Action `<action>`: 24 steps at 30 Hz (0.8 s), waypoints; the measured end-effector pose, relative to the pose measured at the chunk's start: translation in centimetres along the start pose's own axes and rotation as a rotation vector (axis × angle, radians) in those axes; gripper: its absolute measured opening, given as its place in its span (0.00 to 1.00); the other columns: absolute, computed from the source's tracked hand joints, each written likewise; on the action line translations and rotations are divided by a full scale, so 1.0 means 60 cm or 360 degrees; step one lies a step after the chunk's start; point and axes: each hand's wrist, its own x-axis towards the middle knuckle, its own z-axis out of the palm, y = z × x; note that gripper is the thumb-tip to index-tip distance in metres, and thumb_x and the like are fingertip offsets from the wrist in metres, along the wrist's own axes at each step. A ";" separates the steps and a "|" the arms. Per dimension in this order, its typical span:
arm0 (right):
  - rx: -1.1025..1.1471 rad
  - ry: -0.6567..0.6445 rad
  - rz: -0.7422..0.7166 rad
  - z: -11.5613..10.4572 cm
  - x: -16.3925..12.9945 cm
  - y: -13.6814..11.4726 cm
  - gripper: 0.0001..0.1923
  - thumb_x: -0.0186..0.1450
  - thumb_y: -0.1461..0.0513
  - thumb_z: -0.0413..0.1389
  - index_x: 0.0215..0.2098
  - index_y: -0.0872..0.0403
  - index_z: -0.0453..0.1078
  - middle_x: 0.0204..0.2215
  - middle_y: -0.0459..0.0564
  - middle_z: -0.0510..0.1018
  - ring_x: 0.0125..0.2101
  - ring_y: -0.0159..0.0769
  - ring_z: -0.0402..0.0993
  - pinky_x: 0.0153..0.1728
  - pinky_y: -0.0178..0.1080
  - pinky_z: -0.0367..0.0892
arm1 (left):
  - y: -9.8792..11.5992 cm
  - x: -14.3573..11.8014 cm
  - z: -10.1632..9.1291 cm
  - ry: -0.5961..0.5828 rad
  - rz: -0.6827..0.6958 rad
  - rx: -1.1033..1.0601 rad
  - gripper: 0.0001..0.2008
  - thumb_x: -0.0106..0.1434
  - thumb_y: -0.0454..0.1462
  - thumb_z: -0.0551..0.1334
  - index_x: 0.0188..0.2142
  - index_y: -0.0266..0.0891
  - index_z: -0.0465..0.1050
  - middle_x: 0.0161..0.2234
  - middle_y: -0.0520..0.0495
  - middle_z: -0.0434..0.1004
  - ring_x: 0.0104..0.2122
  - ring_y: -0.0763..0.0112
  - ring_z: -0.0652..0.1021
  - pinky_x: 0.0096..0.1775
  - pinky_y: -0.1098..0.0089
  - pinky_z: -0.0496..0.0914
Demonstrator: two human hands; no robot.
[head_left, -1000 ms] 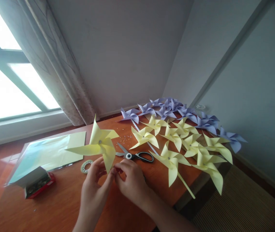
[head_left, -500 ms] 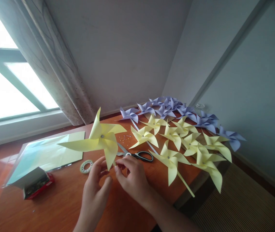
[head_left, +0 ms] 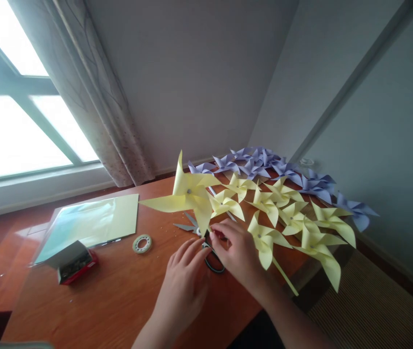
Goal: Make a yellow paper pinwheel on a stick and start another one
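A yellow paper pinwheel (head_left: 199, 199) with a pin at its centre is raised above the table. My right hand (head_left: 238, 252) pinches its stick just below the blades, fingers closed. My left hand (head_left: 184, 281) is left of that grip, fingers stretched out and slightly apart. Its fingertips are beside the handles of the scissors (head_left: 215, 264); whether they touch is unclear. The scissors' blades lie spread apart under the pinwheel, and part of the handles is hidden. Several finished yellow pinwheels (head_left: 264, 237) lie to the right, one with its yellow stick showing.
Several purple pinwheels (head_left: 253, 168) lie along the table's back right. Left of my hands are a roll of tape (head_left: 142, 244), an opened red box (head_left: 79, 271) holding small pieces, and yellow paper with a clear sleeve (head_left: 93, 213). The wooden table (head_left: 119, 310) drops off at the right.
The held pinwheel and both hands have shifted right in view. My left hand has left the pinwheel and moved down beside the scissors. The scissors have turned, their handles now pointing nearer to me.
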 end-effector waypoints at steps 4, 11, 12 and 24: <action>-0.0407 0.0054 -0.0078 -0.096 0.047 0.053 0.09 0.69 0.64 0.55 0.42 0.54 0.78 0.36 0.52 0.83 0.36 0.40 0.79 0.39 0.40 0.72 | 0.017 -0.004 0.014 -0.0141 0.0098 0.0236 0.26 0.64 0.33 0.59 0.62 0.45 0.68 0.70 0.43 0.61 0.69 0.44 0.60 0.61 0.40 0.66; -0.1098 -0.0028 0.0167 -0.236 0.159 0.203 0.11 0.67 0.62 0.57 0.42 0.53 0.81 0.41 0.53 0.85 0.39 0.42 0.80 0.42 0.39 0.70 | 0.004 -0.005 0.027 -0.0121 0.0167 0.0361 0.26 0.66 0.35 0.60 0.64 0.41 0.67 0.69 0.43 0.62 0.69 0.45 0.60 0.62 0.41 0.66; -0.1137 -0.0012 0.0214 -0.247 0.174 0.225 0.11 0.66 0.63 0.56 0.41 0.54 0.81 0.40 0.54 0.85 0.38 0.43 0.80 0.41 0.40 0.70 | 0.002 -0.005 0.028 -0.0113 0.0170 0.0370 0.26 0.66 0.35 0.60 0.64 0.41 0.67 0.69 0.44 0.63 0.69 0.45 0.61 0.62 0.41 0.67; -0.1388 -0.0237 0.0702 -0.235 0.306 0.380 0.12 0.71 0.57 0.56 0.43 0.54 0.78 0.43 0.53 0.84 0.44 0.43 0.80 0.46 0.44 0.72 | -0.007 -0.004 0.033 0.0045 0.0285 0.0560 0.25 0.66 0.36 0.59 0.63 0.42 0.67 0.67 0.46 0.67 0.65 0.48 0.68 0.58 0.45 0.72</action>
